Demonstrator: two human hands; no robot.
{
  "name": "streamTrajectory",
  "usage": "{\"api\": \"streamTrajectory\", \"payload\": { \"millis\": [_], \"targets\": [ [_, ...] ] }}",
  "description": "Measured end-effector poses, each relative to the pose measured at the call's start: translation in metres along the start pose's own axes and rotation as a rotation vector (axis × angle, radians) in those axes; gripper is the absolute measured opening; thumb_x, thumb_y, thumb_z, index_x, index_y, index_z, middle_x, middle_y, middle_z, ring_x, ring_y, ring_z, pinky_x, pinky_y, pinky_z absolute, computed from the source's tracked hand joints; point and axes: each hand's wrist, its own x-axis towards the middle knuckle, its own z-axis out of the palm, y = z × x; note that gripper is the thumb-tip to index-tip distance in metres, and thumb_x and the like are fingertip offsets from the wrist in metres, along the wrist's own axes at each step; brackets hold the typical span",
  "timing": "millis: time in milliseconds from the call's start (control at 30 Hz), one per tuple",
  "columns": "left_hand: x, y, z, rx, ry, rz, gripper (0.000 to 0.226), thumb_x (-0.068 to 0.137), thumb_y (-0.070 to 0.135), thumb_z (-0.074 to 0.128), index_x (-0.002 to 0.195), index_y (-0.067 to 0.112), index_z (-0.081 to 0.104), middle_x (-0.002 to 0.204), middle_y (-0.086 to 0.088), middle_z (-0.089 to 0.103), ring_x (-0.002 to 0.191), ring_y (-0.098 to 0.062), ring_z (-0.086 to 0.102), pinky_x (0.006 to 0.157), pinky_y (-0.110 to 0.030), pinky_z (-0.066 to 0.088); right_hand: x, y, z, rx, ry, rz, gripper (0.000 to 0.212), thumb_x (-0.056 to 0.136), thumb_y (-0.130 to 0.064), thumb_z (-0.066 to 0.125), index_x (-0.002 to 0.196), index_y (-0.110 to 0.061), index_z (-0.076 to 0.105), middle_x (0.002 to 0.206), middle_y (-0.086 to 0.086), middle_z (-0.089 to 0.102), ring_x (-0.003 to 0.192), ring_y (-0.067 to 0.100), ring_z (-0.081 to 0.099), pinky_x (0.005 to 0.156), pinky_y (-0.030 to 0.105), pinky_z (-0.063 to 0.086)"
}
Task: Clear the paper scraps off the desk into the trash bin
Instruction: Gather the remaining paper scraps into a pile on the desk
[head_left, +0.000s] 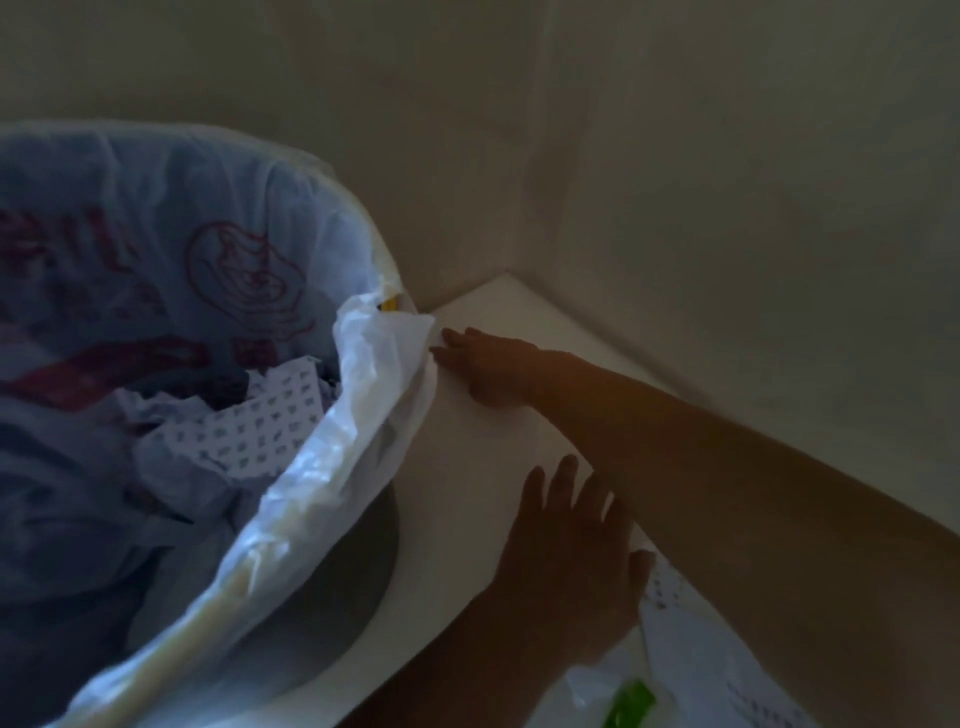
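Trash bin (311, 509) sits tight against surface (467, 447) edge, rim at or just under surface level, so scraps can be swept straight in. Bag liner (379, 353) folded over rim, already holds patterned paper (260, 421).

Right hand (488, 364) open, flat on surface, fingertips touching liner at far corner; looks like sweep finishing there.

Left hand (566, 566) open, fingers spread, palm down, gripping nothing.

Remaining patterned scraps (675, 639) lie near surface front edge, just beside left hand. Judged next to go.
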Motion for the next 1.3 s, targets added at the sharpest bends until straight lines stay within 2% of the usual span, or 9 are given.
{"api": "streamTrajectory", "payload": {
  "millis": [233,367,467,600,767,833,1000,1067,1300],
  "targets": [
    [-0.015,0.008,0.008,0.022,-0.056,-0.002,0.065,0.097,0.047,0.022,0.154,0.017,0.010,0.164,-0.007,0.007,0.149,-0.031,-0.002,0.117,-0.051,-0.005,-0.077,0.008,0.019,0.243,-0.113,0.056,0.045,0.105,-0.018,0.021,0.146,-0.005,0.032,0.162,0.015,0.012,0.148,0.035,0.008,0.117,0.046,0.015],
    [-0.032,0.019,0.005,0.048,-0.073,0.031,0.065,0.097,0.047,0.024,0.154,0.019,0.010,0.164,-0.008,0.005,0.149,-0.029,-0.002,0.118,-0.050,-0.005,-0.133,0.009,0.030,0.298,-0.137,0.161,0.050,0.104,-0.038,0.025,0.150,-0.020,0.029,0.163,0.004,0.013,0.150,0.025,0.008,0.121,0.044,0.007],
    [-0.051,0.021,0.001,0.062,-0.069,0.070,0.070,0.095,0.051,0.025,0.154,0.019,0.006,0.164,-0.005,0.000,0.149,-0.026,-0.004,0.119,-0.049,-0.003,-0.181,0.005,0.044,0.422,-0.170,0.230,0.059,0.101,-0.048,0.027,0.153,-0.021,0.017,0.163,0.002,0.006,0.150,0.021,0.001,0.117,0.031,-0.003],
    [-0.083,0.019,0.003,0.098,-0.146,0.139,0.081,0.092,0.060,0.024,0.154,0.019,-0.005,0.164,-0.006,-0.009,0.149,-0.028,-0.012,0.119,-0.048,-0.004,-0.240,-0.013,0.071,0.523,-0.131,0.402,0.067,0.096,-0.060,0.027,0.153,-0.027,0.015,0.164,0.004,0.008,0.150,0.022,0.002,0.122,0.041,0.000],
    [-0.118,0.026,0.013,0.243,-0.322,0.183,0.088,0.090,0.065,0.026,0.151,0.019,-0.018,0.160,-0.010,-0.025,0.147,-0.031,-0.021,0.117,-0.052,-0.008,-0.295,-0.051,0.107,0.418,-0.154,0.379,0.047,0.104,-0.031,0.025,0.148,-0.018,0.032,0.163,0.010,0.013,0.149,0.031,0.001,0.121,0.047,0.000],
    [-0.131,0.032,0.018,0.277,-0.335,0.206,0.085,0.092,0.062,0.024,0.152,0.018,-0.016,0.160,-0.011,-0.024,0.147,-0.032,-0.019,0.116,-0.054,-0.008,-0.315,-0.069,0.124,0.388,-0.142,0.394,0.051,0.102,-0.038,0.025,0.149,-0.020,0.030,0.163,0.008,0.012,0.149,0.030,0.000,0.120,0.051,0.000],
    [-0.150,0.045,0.025,0.299,-0.325,0.266,0.078,0.093,0.059,0.018,0.152,0.019,-0.015,0.159,-0.010,-0.026,0.147,-0.031,-0.020,0.116,-0.052,-0.008,-0.364,-0.082,0.137,0.561,0.091,0.644,0.066,0.092,-0.066,0.029,0.150,-0.041,0.010,0.163,-0.010,-0.006,0.149,0.017,-0.010,0.120,0.053,0.003],
    [-0.151,0.056,0.026,0.261,-0.313,0.273,0.079,0.093,0.061,0.017,0.152,0.021,-0.016,0.159,-0.008,-0.027,0.147,-0.030,-0.022,0.117,-0.050,-0.009,-0.395,-0.067,0.140,0.636,0.182,0.782,0.067,0.093,-0.064,0.032,0.151,-0.040,0.008,0.163,-0.009,-0.009,0.150,0.018,-0.009,0.121,0.050,0.005],
    [-0.136,0.108,0.042,0.155,-0.310,0.321,0.077,0.091,0.065,0.018,0.150,0.031,-0.019,0.156,-0.003,-0.033,0.144,-0.030,-0.027,0.117,-0.054,-0.010,-0.457,0.005,0.161,0.764,0.157,1.111,0.069,0.097,-0.053,0.036,0.154,-0.024,0.008,0.164,0.006,-0.006,0.150,0.029,-0.003,0.120,0.045,0.009]
  ]
}}
